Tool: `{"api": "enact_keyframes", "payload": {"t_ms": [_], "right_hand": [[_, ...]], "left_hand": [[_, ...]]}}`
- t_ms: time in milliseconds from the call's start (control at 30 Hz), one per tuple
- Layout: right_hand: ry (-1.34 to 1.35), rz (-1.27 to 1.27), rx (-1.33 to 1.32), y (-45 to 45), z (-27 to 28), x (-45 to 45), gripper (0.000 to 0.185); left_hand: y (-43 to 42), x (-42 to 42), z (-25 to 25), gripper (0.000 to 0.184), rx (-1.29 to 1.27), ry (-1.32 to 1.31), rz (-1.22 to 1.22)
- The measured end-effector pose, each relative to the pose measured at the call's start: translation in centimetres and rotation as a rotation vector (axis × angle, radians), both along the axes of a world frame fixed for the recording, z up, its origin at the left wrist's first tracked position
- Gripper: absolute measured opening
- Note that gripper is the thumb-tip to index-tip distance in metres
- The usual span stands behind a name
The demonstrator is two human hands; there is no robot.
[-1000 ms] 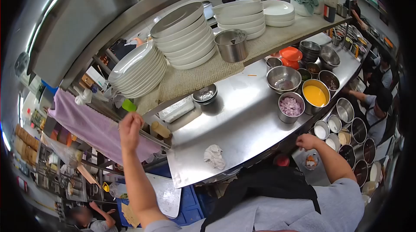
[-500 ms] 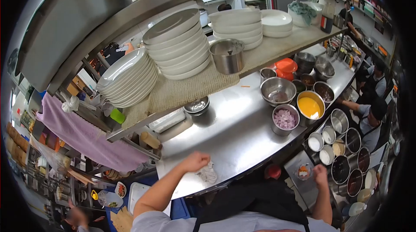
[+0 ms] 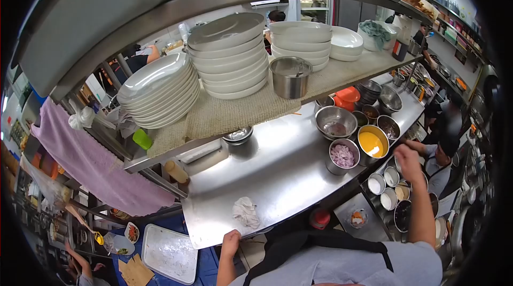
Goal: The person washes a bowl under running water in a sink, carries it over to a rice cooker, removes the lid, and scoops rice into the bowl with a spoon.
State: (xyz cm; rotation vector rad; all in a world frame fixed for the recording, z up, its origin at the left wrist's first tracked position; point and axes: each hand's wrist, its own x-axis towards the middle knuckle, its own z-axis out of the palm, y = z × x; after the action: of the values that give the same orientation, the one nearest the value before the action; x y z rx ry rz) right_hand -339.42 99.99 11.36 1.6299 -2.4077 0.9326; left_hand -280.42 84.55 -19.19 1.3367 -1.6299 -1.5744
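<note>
My left hand (image 3: 231, 242) is curled into a loose fist at the front edge of the steel counter (image 3: 278, 179); nothing shows in it. A crumpled white cloth (image 3: 245, 212) lies on the counter just beyond that hand, apart from it. On the other side, my right hand (image 3: 408, 159) is raised with its fingers bent and nothing visible in them. It appears above several small tubs, near a metal pot of yellow liquid (image 3: 373, 143). Beside that pot stands a steel container of chopped purple onion (image 3: 342, 157).
Stacked white plates (image 3: 230, 56) and a steel pot (image 3: 290, 77) stand on the overhead shelf (image 3: 224, 120). A metal bowl (image 3: 335, 123) is behind the onion. At lower left lies a white tray (image 3: 170, 254). A co-worker (image 3: 441, 160) is at the right.
My left hand has moved away from the cloth, down to the counter's front edge. My right hand has risen from beside the lower metal surface to above the tubs. The view has shifted.
</note>
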Motion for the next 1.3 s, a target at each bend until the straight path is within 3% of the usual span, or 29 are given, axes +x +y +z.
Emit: {"api": "enact_keyframes", "payload": {"t_ms": [67,100,133,167,200,233,300,433,467,600,667,767,833,900,967,1100,1167,1300], "right_hand": [[-0.112,0.076,0.160,-0.4,-5.9,0.1,0.009],[0.006,0.086,0.370,-0.5,-8.1,0.9,0.010],[-0.082,0.190,0.423,-0.2,-11.0,1.8,0.012],[-0.045,0.148,0.678,0.2,-12.4,3.9,0.016],[-0.064,0.300,0.710,0.9,-15.4,4.2,0.019],[-0.017,0.364,0.840,1.1,-16.1,5.9,0.020],[-0.087,0.431,0.831,1.6,-18.0,7.5,0.020],[-0.197,0.373,0.824,1.6,-22.6,8.6,0.021],[-0.196,0.311,0.845,1.3,-23.0,9.0,0.021],[-0.261,0.179,0.789,1.5,-26.8,9.8,0.022],[-0.279,0.193,0.744,1.2,-27.1,10.7,0.021],[-0.294,0.225,0.649,-1.6,-26.9,10.5,0.021],[-0.229,0.256,0.480,-5.5,-25.0,9.9,0.021],[-0.153,0.295,0.366,-11.2,-19.5,10.6,0.023],[-0.214,0.543,0.084,-16.7,-10.2,13.1,0.024],[-0.118,0.836,-0.120,-24.1,5.0,20.3,0.020],[-0.116,0.966,-0.323,-28.3,8.3,23.5,0.019],[-0.220,0.972,-0.329,-34.6,9.7,27.9,0.025]], "left_hand": [[-0.4,1.2,1.0,0.015,0.052,0.078,0.271],[-0.9,1.9,3.5,0.015,-0.070,-0.048,0.321],[-2.3,4.9,0.5,0.017,-0.163,0.166,0.396],[-3.4,7.3,1.1,0.018,-0.224,0.200,0.490],[-3.9,7.9,4.3,0.019,-0.369,0.280,0.681],[-5.3,11.0,5.9,0.021,-0.435,0.365,0.646],[-6.7,15.2,12.3,0.032,-0.547,0.461,0.638],[-8.0,17.6,25.6,0.033,-0.670,0.529,0.498],[-8.5,18.2,27.2,0.040,-0.704,0.527,0.426],[-10.0,16.5,30.7,0.034,-0.727,0.460,0.362],[-11.3,14.7,31.5,0.027,-0.703,0.450,0.277],[-13.8,10.2,33.1,0.033,-0.772,0.382,0.146],[-15.8,6.8,34.0,0.032,-0.762,0.370,0.111],[-17.6,2.5,35.7,0.021,-0.822,0.392,-0.032],[-18.8,-1.9,37.9,0.022,-0.867,0.291,-0.158],[-22.4,-9.9,39.6,0.025,-0.930,0.109,-0.284],[-25.3,-12.6,38.2,0.025,-0.922,0.159,-0.259],[-28.3,-13.6,34.4,0.024,-0.771,0.273,-0.120]]}}
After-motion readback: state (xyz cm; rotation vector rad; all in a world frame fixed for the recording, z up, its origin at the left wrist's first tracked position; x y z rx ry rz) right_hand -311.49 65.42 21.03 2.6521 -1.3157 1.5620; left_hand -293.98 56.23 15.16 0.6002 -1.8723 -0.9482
